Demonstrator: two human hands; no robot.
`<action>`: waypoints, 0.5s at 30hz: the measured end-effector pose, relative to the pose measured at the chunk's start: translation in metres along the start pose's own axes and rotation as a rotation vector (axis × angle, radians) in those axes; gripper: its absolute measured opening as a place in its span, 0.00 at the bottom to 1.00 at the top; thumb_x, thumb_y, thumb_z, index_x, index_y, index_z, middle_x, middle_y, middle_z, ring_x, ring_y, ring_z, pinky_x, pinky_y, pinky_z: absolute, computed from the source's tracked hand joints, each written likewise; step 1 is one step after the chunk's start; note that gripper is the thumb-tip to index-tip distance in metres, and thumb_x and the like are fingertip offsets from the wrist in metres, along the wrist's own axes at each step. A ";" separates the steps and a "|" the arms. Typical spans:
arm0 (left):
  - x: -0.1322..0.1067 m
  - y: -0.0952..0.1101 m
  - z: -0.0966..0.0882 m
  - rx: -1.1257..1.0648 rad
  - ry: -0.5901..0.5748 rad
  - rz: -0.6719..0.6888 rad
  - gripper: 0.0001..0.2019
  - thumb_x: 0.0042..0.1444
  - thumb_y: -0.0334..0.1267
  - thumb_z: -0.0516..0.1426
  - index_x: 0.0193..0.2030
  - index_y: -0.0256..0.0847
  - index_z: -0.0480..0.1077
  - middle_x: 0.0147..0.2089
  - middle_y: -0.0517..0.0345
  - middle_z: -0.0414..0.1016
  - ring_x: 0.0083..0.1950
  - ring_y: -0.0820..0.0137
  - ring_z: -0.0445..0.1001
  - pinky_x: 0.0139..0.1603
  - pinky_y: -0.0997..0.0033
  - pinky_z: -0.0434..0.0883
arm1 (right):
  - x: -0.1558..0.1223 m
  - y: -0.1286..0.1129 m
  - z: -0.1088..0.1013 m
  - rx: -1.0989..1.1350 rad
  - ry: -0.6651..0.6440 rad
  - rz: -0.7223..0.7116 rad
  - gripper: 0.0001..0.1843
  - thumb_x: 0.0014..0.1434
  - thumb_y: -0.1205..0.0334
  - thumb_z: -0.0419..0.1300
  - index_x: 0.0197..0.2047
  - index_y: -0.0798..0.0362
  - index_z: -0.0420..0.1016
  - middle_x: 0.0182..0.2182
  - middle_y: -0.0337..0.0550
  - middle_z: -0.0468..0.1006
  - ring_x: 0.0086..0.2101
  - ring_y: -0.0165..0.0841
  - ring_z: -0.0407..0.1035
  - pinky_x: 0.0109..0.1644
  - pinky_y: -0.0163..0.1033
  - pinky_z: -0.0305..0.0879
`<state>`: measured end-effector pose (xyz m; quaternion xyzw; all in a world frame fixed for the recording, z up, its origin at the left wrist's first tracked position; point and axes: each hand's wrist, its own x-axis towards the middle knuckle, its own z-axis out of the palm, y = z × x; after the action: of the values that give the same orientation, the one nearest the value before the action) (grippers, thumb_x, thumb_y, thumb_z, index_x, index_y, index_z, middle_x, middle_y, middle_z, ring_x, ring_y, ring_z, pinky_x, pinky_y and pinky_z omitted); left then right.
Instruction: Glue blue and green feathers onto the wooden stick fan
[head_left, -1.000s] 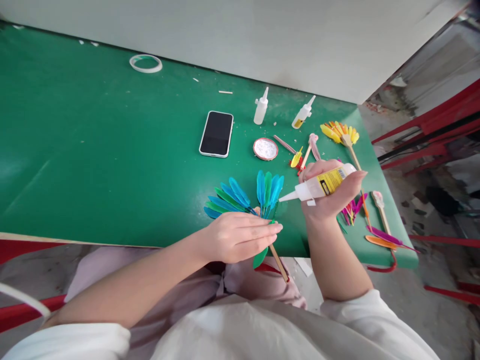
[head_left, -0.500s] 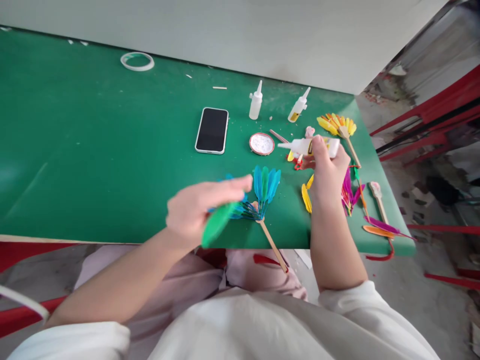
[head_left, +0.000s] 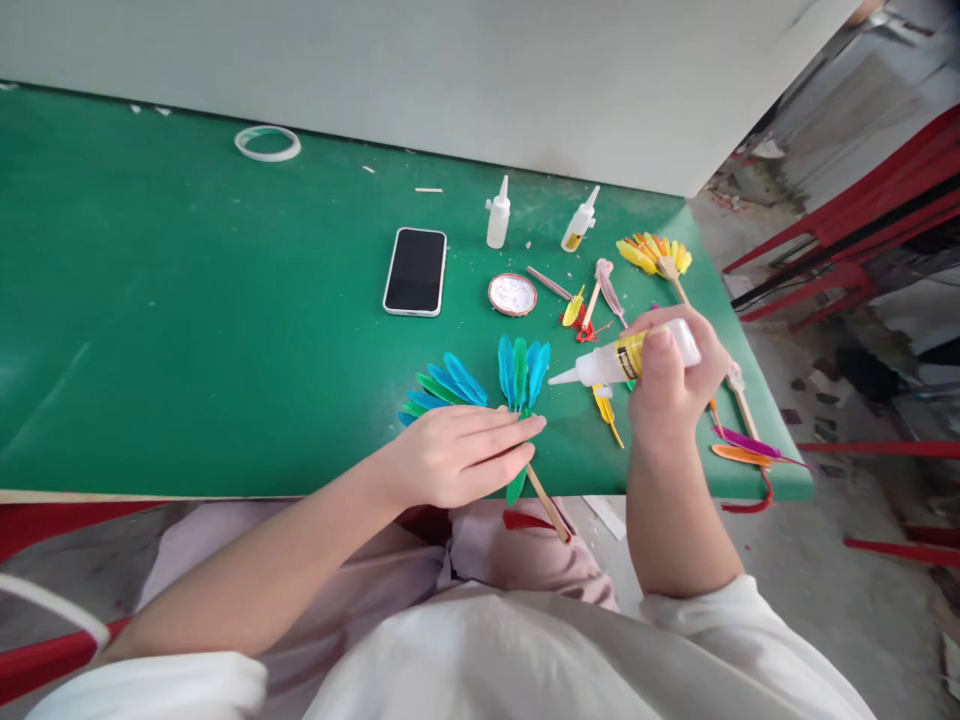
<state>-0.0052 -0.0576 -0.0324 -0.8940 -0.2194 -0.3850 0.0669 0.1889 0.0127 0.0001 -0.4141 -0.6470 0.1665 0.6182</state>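
My left hand (head_left: pixel 469 455) lies over the middle of a blue and green feather fan (head_left: pixel 454 378), its fingers closed on a green feather (head_left: pixel 516 486). The feather's vane sticks out below the fingertips; the thumb is hidden. The fan's wooden handle (head_left: pixel 549 505) extends past the table's front edge. To the right, my right hand (head_left: pixel 675 375) grips a glue bottle (head_left: pixel 630 357) with a yellow label. The bottle lies nearly level, its nozzle pointing left towards the upright blue feathers (head_left: pixel 536 370) without touching them.
Two more glue bottles (head_left: pixel 498 215) stand behind, near a phone (head_left: pixel 415 272) and a round white lid (head_left: pixel 512 295). A yellow feather fan (head_left: pixel 654 255), loose yellow feathers (head_left: pixel 607 412) and a purple feather (head_left: pixel 750 443) lie rightward. A tape roll (head_left: pixel 267 144) sits far left on the green table (head_left: pixel 187 300).
My left hand has moved right with the green feather, onto the fan's centre. My right hand has lowered the glue bottle nearer to me. The view has shifted slightly.
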 end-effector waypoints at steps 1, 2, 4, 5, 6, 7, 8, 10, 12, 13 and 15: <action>0.001 0.000 -0.001 -0.006 -0.001 0.004 0.05 0.53 0.28 0.56 0.37 0.36 0.72 0.44 0.50 0.76 0.43 0.69 0.76 0.48 0.71 0.73 | -0.001 -0.006 0.000 -0.011 0.011 -0.035 0.17 0.53 0.46 0.56 0.24 0.51 0.70 0.17 0.35 0.65 0.17 0.25 0.57 0.19 0.35 0.51; 0.002 0.000 -0.001 -0.013 -0.002 0.009 0.05 0.53 0.28 0.56 0.37 0.35 0.72 0.44 0.49 0.76 0.43 0.69 0.76 0.48 0.70 0.73 | -0.002 -0.011 0.001 -0.016 0.021 -0.067 0.17 0.53 0.46 0.56 0.25 0.50 0.70 0.18 0.35 0.66 0.18 0.26 0.58 0.19 0.35 0.52; 0.002 0.000 -0.002 -0.026 -0.007 0.020 0.06 0.53 0.28 0.55 0.36 0.34 0.72 0.44 0.48 0.76 0.43 0.68 0.76 0.48 0.69 0.74 | -0.003 -0.018 0.002 -0.012 0.024 -0.117 0.16 0.54 0.47 0.56 0.25 0.50 0.70 0.17 0.35 0.67 0.18 0.27 0.59 0.20 0.35 0.53; 0.002 -0.001 -0.003 -0.030 -0.007 0.024 0.06 0.53 0.28 0.55 0.37 0.34 0.72 0.44 0.48 0.76 0.43 0.67 0.76 0.48 0.69 0.74 | -0.004 -0.020 0.002 -0.008 0.009 -0.135 0.16 0.54 0.47 0.56 0.26 0.50 0.71 0.17 0.35 0.67 0.18 0.27 0.59 0.20 0.36 0.53; 0.002 -0.001 -0.003 -0.031 -0.004 0.026 0.06 0.53 0.28 0.55 0.37 0.34 0.72 0.44 0.47 0.76 0.43 0.67 0.76 0.48 0.69 0.74 | -0.004 -0.021 0.001 -0.006 -0.019 -0.149 0.15 0.54 0.48 0.55 0.26 0.50 0.71 0.18 0.35 0.67 0.18 0.27 0.59 0.20 0.36 0.53; 0.002 0.000 -0.003 -0.031 -0.001 0.027 0.06 0.53 0.28 0.55 0.37 0.34 0.72 0.44 0.48 0.76 0.43 0.67 0.75 0.48 0.70 0.74 | -0.004 -0.022 0.001 -0.007 -0.054 -0.158 0.15 0.55 0.48 0.55 0.27 0.50 0.71 0.18 0.35 0.68 0.18 0.27 0.59 0.21 0.36 0.54; 0.001 0.000 -0.003 -0.029 0.003 0.029 0.06 0.53 0.28 0.55 0.37 0.34 0.72 0.44 0.48 0.76 0.43 0.68 0.75 0.48 0.70 0.74 | -0.004 -0.022 0.000 -0.010 -0.088 -0.165 0.15 0.55 0.48 0.55 0.27 0.50 0.71 0.19 0.35 0.68 0.18 0.26 0.59 0.21 0.36 0.55; 0.001 0.000 -0.002 -0.026 0.008 0.029 0.06 0.53 0.28 0.55 0.37 0.34 0.72 0.44 0.48 0.76 0.43 0.68 0.76 0.47 0.70 0.74 | -0.005 -0.023 -0.001 -0.015 -0.140 -0.170 0.15 0.55 0.47 0.55 0.27 0.49 0.70 0.20 0.36 0.68 0.19 0.26 0.60 0.21 0.36 0.56; 0.001 0.000 -0.002 -0.028 0.008 0.028 0.06 0.53 0.28 0.55 0.37 0.34 0.72 0.44 0.48 0.76 0.43 0.67 0.76 0.46 0.70 0.74 | -0.005 -0.024 -0.002 -0.011 -0.172 -0.167 0.14 0.54 0.48 0.56 0.28 0.49 0.70 0.20 0.35 0.68 0.19 0.26 0.60 0.20 0.35 0.55; 0.001 0.000 -0.002 -0.031 0.009 0.027 0.06 0.53 0.28 0.55 0.37 0.34 0.72 0.44 0.48 0.76 0.43 0.68 0.76 0.46 0.70 0.74 | -0.005 -0.024 -0.002 -0.009 -0.187 -0.164 0.14 0.54 0.48 0.56 0.28 0.50 0.70 0.19 0.35 0.68 0.18 0.25 0.59 0.20 0.35 0.55; 0.002 0.001 -0.002 -0.038 0.015 0.022 0.06 0.54 0.28 0.54 0.37 0.34 0.72 0.44 0.48 0.76 0.43 0.68 0.76 0.45 0.70 0.75 | -0.005 -0.023 -0.002 -0.028 -0.223 -0.163 0.13 0.53 0.48 0.57 0.28 0.50 0.69 0.19 0.34 0.67 0.17 0.25 0.58 0.18 0.34 0.54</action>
<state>-0.0055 -0.0582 -0.0295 -0.8944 -0.2018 -0.3951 0.0558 0.1830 -0.0056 0.0134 -0.3478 -0.7454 0.1517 0.5481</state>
